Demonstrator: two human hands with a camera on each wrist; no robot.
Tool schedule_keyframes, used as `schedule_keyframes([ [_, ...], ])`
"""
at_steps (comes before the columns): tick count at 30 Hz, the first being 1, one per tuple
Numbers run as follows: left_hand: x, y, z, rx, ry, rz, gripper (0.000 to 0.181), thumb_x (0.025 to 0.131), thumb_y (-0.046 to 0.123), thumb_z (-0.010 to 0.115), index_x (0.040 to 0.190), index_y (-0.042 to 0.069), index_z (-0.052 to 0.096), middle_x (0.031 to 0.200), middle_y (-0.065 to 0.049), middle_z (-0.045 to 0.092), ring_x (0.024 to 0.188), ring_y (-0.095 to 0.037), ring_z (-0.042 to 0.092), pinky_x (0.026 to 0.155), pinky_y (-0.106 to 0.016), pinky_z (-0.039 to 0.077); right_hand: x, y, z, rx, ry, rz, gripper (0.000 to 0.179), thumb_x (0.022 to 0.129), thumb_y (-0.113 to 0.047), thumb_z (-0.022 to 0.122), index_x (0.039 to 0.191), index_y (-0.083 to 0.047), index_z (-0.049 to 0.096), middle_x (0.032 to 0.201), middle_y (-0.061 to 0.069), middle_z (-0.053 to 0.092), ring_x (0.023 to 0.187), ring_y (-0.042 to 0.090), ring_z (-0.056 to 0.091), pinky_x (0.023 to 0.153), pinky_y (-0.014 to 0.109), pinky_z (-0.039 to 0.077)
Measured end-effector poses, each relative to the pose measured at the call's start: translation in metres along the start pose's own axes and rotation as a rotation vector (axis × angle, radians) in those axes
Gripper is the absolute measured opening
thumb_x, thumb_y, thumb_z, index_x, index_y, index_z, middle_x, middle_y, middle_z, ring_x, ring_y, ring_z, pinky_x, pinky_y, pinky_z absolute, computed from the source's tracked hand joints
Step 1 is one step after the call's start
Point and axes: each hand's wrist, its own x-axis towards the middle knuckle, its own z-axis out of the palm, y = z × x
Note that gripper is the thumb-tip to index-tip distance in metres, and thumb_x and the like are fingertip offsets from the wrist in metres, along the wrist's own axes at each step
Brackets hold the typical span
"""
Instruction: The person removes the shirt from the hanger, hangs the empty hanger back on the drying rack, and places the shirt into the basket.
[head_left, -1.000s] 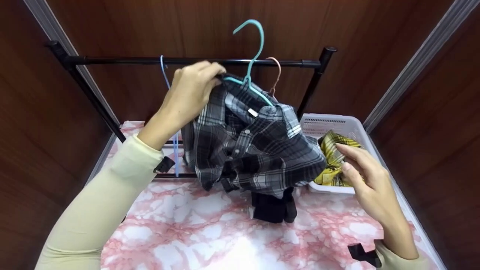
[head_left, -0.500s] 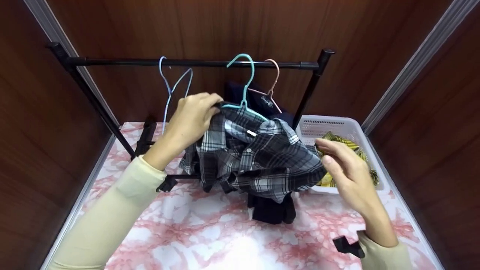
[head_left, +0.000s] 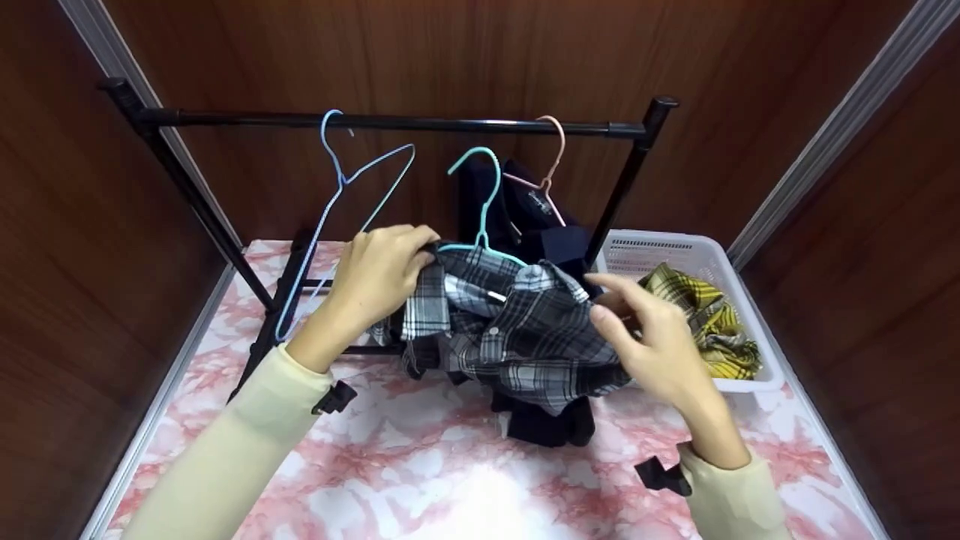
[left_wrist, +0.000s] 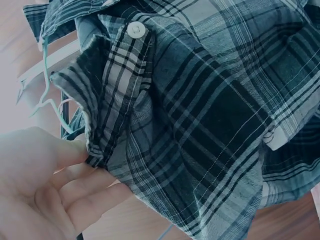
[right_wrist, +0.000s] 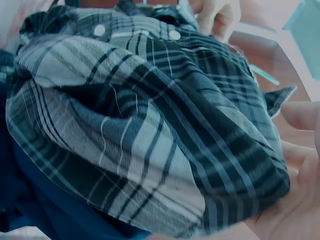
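A black-and-grey plaid shirt [head_left: 544, 322] hangs on a teal hanger [head_left: 486, 206], whose hook stands up below the rack's bar. My left hand [head_left: 384, 274] pinches the shirt at the shoulder beside the hanger's left arm; in the left wrist view, thumb and fingers [left_wrist: 100, 200] hold the cloth edge. My right hand [head_left: 656, 349] is at the shirt's other shoulder, fingers loosely bent, thumb apart. The right wrist view has the right fingers [right_wrist: 300, 155] beside the shirt's edge, and the sleeve opening [right_wrist: 100, 100] faces that camera.
On the black rack's bar [head_left: 420, 121] hang a blue hanger [head_left: 311, 232] and a pink hanger [head_left: 556, 150] bearing a dark navy garment [head_left: 480, 180]. A white basket [head_left: 697, 244] with a yellow plaid garment [head_left: 705, 307] stands right. Dark cloth [head_left: 547, 424] shows below the shirt.
My left hand has lowered the shirt and teal hanger, bringing the hook from above the bar to below it. My right hand has moved left, from over the basket to the shirt's shoulder.
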Motion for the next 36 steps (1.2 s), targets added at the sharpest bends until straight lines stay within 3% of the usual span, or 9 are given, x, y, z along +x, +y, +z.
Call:
schedule_keyframes([
  [5,-0.008,-0.001,0.005,0.035,0.012,-0.009,0.012,0.099,0.017,0.075,0.110,0.016,0.078,0.094,-0.003,0.077,0.076,-0.035,0.073,0.060,-0.051,0.053,-0.001,0.000,0.014,0.000,-0.055,0.038,0.034,0.105,-0.019,0.066,0.139,-0.018,0.070,0.089,-0.007,0.071,0.082,0.014,0.066,0.080,0.030,0.051],
  [10,-0.015,-0.003,0.013,0.050,0.021,-0.017,0.013,0.099,0.017,0.075,0.112,0.016,0.079,0.098,-0.002,0.078,0.078,-0.033,0.073,0.059,-0.049,0.053,-0.004,0.003,0.025,0.071,-0.079,0.124,0.035,0.112,-0.027,0.050,0.139,-0.017,0.070,0.123,0.002,0.076,0.116,0.021,0.070,0.101,0.043,0.050],
  [13,-0.020,-0.005,0.017,0.036,0.029,-0.027,0.013,0.098,0.018,0.075,0.111,0.017,0.079,0.107,-0.002,0.080,0.084,-0.035,0.075,0.061,-0.050,0.054,-0.006,0.006,0.031,0.133,-0.069,0.175,0.042,0.116,-0.029,0.038,0.138,-0.017,0.071,0.135,0.001,0.073,0.128,0.023,0.066,0.109,0.042,0.046],
  [16,-0.025,-0.007,0.021,0.024,0.038,-0.028,0.014,0.098,0.019,0.076,0.112,0.017,0.080,0.110,-0.002,0.080,0.088,-0.037,0.076,0.063,-0.052,0.055,-0.007,0.009,0.038,0.143,-0.034,0.191,0.041,0.116,-0.029,0.039,0.131,-0.018,0.075,0.128,0.000,0.076,0.120,0.020,0.069,0.104,0.035,0.049],
  [19,-0.030,-0.008,0.023,0.010,0.038,-0.020,0.016,0.097,0.020,0.077,0.112,0.016,0.080,0.105,-0.003,0.079,0.087,-0.037,0.076,0.065,-0.053,0.056,-0.006,0.011,0.045,0.115,-0.003,0.170,0.029,0.112,-0.025,0.053,0.122,-0.019,0.079,0.111,-0.003,0.079,0.101,0.015,0.072,0.090,0.027,0.053],
  [22,-0.033,-0.009,0.025,-0.021,0.029,-0.009,0.017,0.097,0.018,0.077,0.113,0.015,0.080,0.103,-0.004,0.079,0.089,-0.036,0.076,0.070,-0.053,0.057,-0.006,0.014,0.050,0.099,-0.001,0.138,0.016,0.106,-0.021,0.067,0.113,-0.018,0.081,0.087,-0.007,0.074,0.075,0.012,0.064,0.070,0.023,0.050],
  [25,-0.035,-0.011,0.026,-0.061,0.019,-0.003,0.017,0.097,0.017,0.077,0.114,0.015,0.080,0.106,-0.004,0.080,0.094,-0.034,0.076,0.076,-0.053,0.058,-0.007,0.017,0.053,0.086,-0.011,0.117,0.010,0.102,-0.019,0.074,0.107,-0.018,0.082,0.071,-0.011,0.063,0.060,0.009,0.052,0.057,0.022,0.041],
  [36,-0.037,-0.018,0.031,-0.235,-0.020,0.003,0.016,0.100,0.014,0.073,0.114,0.008,0.079,0.112,-0.009,0.079,0.107,-0.030,0.075,0.094,-0.051,0.056,-0.006,0.021,0.055,0.016,-0.008,0.044,0.007,0.097,-0.018,0.079,0.103,-0.016,0.082,0.069,-0.014,0.060,0.058,0.007,0.050,0.056,0.020,0.040],
])
